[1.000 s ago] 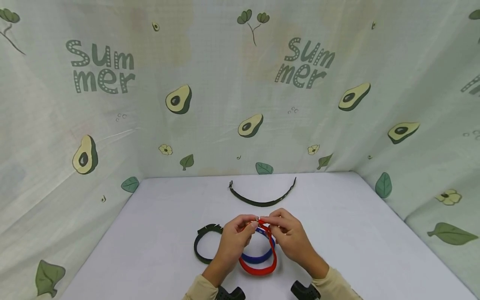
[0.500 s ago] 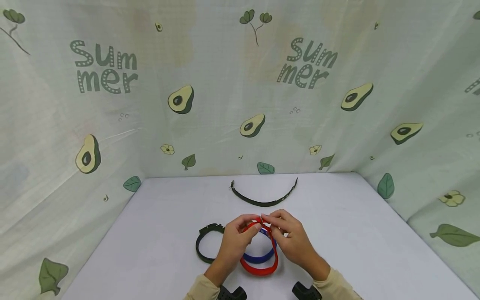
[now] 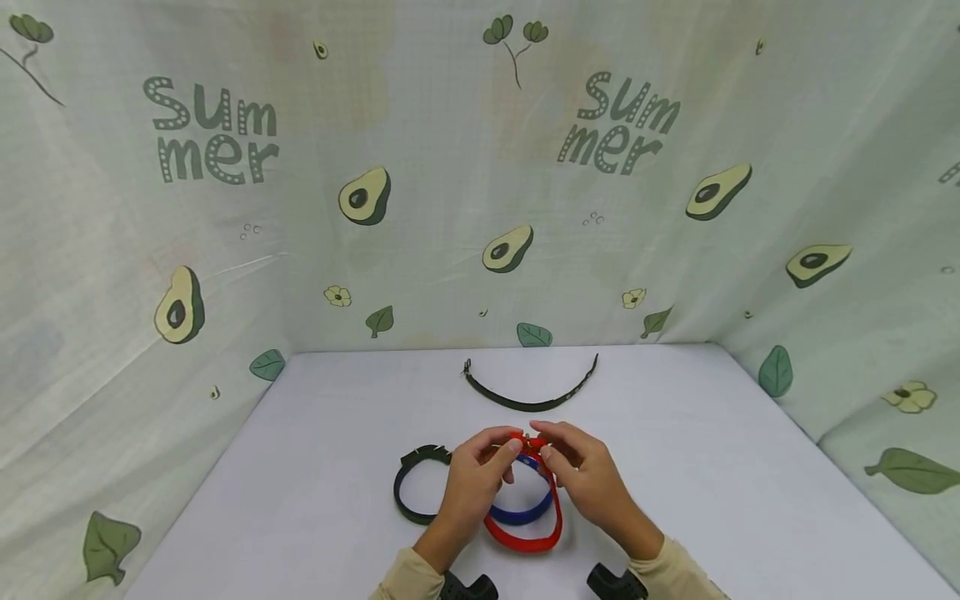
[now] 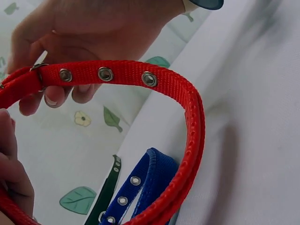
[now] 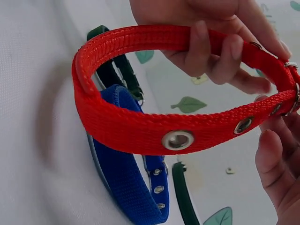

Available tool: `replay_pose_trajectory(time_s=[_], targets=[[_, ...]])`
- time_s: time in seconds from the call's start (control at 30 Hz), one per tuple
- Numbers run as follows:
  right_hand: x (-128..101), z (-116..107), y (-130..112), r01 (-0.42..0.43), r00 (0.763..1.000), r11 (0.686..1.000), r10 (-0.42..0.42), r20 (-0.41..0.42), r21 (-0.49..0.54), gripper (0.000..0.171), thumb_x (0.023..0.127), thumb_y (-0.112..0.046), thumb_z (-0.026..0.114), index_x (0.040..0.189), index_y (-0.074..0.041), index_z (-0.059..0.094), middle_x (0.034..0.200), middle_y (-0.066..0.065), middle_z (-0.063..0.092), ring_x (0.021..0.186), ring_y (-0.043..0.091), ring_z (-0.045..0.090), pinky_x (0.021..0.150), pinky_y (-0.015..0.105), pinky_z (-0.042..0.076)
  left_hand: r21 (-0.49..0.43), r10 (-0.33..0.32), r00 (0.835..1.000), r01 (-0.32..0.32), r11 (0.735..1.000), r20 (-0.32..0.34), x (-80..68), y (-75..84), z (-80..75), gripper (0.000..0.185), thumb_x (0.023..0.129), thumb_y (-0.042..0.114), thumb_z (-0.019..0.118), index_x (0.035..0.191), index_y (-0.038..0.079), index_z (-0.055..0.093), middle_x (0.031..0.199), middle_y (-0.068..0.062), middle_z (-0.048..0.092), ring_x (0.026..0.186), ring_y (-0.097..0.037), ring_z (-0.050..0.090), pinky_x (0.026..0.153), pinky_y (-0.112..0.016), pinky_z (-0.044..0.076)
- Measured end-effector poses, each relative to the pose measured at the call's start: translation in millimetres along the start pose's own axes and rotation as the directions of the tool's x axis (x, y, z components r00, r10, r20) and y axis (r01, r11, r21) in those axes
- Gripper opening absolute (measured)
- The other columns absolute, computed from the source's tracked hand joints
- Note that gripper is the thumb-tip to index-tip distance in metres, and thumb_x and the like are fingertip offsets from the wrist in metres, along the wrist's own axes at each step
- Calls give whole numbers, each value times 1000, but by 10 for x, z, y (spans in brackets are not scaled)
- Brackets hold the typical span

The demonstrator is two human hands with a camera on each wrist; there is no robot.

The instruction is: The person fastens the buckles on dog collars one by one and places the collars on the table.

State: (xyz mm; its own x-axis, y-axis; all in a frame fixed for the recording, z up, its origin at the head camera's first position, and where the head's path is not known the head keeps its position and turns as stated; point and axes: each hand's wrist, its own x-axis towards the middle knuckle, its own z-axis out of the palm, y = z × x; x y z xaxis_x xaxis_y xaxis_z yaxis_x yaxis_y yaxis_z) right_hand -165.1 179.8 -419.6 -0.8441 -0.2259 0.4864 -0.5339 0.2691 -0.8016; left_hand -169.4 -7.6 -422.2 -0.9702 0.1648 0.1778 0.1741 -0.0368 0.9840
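red collar (image 3: 525, 533) looped, raised off worktop (image 3: 712, 467) | buckle end up top between both hands | left hand (image 3: 472, 479) pinches buckle side | right hand (image 3: 588, 475) pinches strap tip, equally near

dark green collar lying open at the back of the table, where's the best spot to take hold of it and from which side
Probably mid-strap on the dark green collar, from above. It lies unbuckled in a shallow curve on the table, apart from the other collars and from both hands, so nothing blocks its middle. Pinching across the narrow strap there should keep buckle and tip roughly balanced.
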Motion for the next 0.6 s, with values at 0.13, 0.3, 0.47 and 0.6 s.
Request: replay_pose_trajectory(time_s=[0.13,0.3,0.47,0.6], targets=[[-8,20,-1,-49,998,999,48,33,13,30,98,-17,67,128,-15,66,91,3,68,67,16,65,62,31,57,-13,16,1000,-16,1000,25,-20,7,-1,26,97,30,69,116,14,73,93,-13,66,69,-16,58,55,-19,43],[-14,14,-8,-44,998,999,44,37,16,22,96,-17,69,118,-14,68,85,0,67,64,15,63,58,30,55,-59,31,999,-28,998,44,-31,20,-14,27,98,26,66,120,9,69,96,-21,65,71,-16,59,56,-20,46],[-3,-22,-22,-51,998,998,49,48,45,20,97,-14,68,116,-11,67,86,3,66,64,16,63,58,31,55,-80,58,998,-55,995,34,-22,21,-23,31,100,28,64,123,7,65,99,-13,69,77,-19,66,58,-21,51],[8,-56,-53,-75,996,995,71,58,63,20,97,-15,68,116,-10,67,88,4,68,66,18,64,59,33,56,-88,77,997,-75,993,25,-12,19,-23,34,102,29,61,126,6,62,103,-11,71,82,-23,70,59,-22,53]])
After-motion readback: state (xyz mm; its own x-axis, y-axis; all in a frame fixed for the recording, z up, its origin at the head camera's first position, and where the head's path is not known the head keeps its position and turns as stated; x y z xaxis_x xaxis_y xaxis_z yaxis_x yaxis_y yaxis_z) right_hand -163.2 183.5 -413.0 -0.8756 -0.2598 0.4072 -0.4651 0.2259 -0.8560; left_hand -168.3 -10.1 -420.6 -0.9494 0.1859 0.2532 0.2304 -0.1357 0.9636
